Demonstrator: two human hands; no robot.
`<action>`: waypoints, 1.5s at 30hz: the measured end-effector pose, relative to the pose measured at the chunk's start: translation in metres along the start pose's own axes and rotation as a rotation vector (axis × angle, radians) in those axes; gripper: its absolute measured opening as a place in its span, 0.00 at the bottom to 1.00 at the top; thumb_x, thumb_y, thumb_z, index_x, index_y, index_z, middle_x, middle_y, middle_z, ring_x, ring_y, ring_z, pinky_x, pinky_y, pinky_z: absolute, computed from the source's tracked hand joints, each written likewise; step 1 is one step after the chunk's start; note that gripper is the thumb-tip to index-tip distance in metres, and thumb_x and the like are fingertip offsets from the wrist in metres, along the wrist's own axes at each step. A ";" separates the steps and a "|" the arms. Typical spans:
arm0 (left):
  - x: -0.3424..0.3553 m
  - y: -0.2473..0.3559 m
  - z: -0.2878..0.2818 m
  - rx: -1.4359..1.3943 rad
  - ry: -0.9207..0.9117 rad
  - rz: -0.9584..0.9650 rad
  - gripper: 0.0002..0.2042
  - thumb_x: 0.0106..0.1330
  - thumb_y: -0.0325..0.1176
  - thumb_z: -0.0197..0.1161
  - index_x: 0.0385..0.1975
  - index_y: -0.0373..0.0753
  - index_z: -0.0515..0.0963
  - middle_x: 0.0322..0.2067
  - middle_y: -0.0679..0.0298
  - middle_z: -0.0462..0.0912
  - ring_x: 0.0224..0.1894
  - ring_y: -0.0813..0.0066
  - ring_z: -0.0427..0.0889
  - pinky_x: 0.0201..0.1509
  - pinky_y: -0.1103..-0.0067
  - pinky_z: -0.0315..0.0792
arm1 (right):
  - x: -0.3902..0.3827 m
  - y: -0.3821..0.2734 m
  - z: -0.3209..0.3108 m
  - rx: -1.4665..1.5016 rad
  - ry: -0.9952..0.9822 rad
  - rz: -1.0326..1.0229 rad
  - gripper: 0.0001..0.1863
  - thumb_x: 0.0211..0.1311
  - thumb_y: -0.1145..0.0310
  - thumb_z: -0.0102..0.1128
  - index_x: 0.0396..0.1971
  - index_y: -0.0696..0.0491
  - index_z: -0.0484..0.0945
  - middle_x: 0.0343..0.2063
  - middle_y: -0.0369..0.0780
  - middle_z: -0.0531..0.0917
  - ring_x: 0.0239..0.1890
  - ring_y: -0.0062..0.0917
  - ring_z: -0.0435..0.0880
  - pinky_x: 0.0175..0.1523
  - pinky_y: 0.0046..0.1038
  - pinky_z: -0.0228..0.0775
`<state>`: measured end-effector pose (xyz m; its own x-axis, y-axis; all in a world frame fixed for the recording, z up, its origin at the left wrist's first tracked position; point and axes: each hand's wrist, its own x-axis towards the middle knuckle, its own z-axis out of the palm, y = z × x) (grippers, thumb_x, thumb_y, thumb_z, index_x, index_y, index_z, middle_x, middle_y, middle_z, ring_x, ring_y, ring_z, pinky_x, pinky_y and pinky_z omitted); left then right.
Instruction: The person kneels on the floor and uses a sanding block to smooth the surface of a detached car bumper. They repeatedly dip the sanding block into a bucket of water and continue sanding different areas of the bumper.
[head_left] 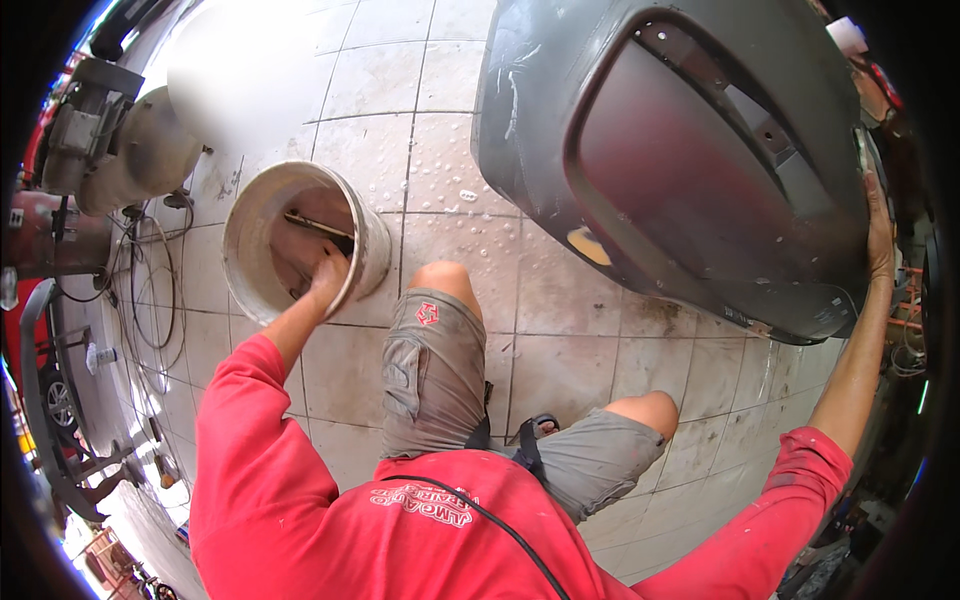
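A round, off-white bucket [372, 240] stands on the floor at my left, its inner wall stained. My left hand [330, 270] reaches down inside it with the fingers curled; what they hold is hidden. A thin stick-like piece [312, 223] and something dark lie in the bucket beside that hand. On the right, a large dark grey car tailgate [670, 190] is tilted, with a recessed, reddish-tinged middle and a slot with holes. Over its right edge my right hand [877, 225] lies, gripping the rim with long fingers. A yellowish patch [588, 245] shows on its lower edge.
Pale floor tiles [450, 245] carry wet spots between bucket and tailgate. At the far left are an air compressor [135, 150], loose dark hoses [165, 290] and a dark bumper-like part [45, 380]. My bent knees are in front of me, and a cord hangs over my shirt.
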<state>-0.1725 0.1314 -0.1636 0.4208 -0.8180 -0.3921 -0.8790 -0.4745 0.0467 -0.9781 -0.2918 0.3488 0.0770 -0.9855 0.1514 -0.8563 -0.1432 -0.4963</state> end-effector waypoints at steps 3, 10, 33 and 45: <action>-0.050 0.094 -0.043 -0.281 -0.044 -0.099 0.46 0.74 0.49 0.61 0.78 0.19 0.47 0.56 0.16 0.73 0.55 0.18 0.79 0.63 0.46 0.74 | -0.020 0.010 -0.030 -0.036 0.053 -0.049 0.50 0.75 0.30 0.52 0.78 0.59 0.65 0.76 0.45 0.70 0.79 0.30 0.65 0.81 0.28 0.50; -0.056 0.052 0.053 -0.907 0.014 -0.420 0.29 0.68 0.43 0.66 0.64 0.32 0.72 0.45 0.39 0.78 0.47 0.37 0.82 0.56 0.50 0.76 | -0.008 -0.005 0.010 0.059 -0.003 -0.054 0.50 0.76 0.30 0.50 0.78 0.61 0.63 0.78 0.47 0.67 0.82 0.32 0.60 0.83 0.29 0.44; -0.083 0.317 -0.408 -0.753 0.632 0.826 0.34 0.70 0.48 0.73 0.75 0.50 0.73 0.56 0.49 0.81 0.57 0.56 0.83 0.62 0.65 0.76 | -0.017 -0.028 0.001 -0.192 0.046 -0.078 0.65 0.64 0.14 0.37 0.81 0.60 0.55 0.82 0.49 0.58 0.85 0.38 0.49 0.86 0.37 0.34; -0.051 0.407 -0.388 -0.750 1.256 0.746 0.24 0.72 0.44 0.69 0.66 0.44 0.83 0.57 0.37 0.77 0.59 0.42 0.73 0.65 0.55 0.67 | -0.021 -0.030 0.003 -0.146 0.013 -0.089 0.63 0.67 0.17 0.38 0.81 0.60 0.55 0.82 0.49 0.57 0.85 0.37 0.48 0.86 0.34 0.31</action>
<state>-0.4649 -0.1465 0.2319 0.2155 -0.4826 0.8489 -0.8178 0.3859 0.4270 -0.9523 -0.2675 0.3578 0.1500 -0.9681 0.2007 -0.9114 -0.2141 -0.3514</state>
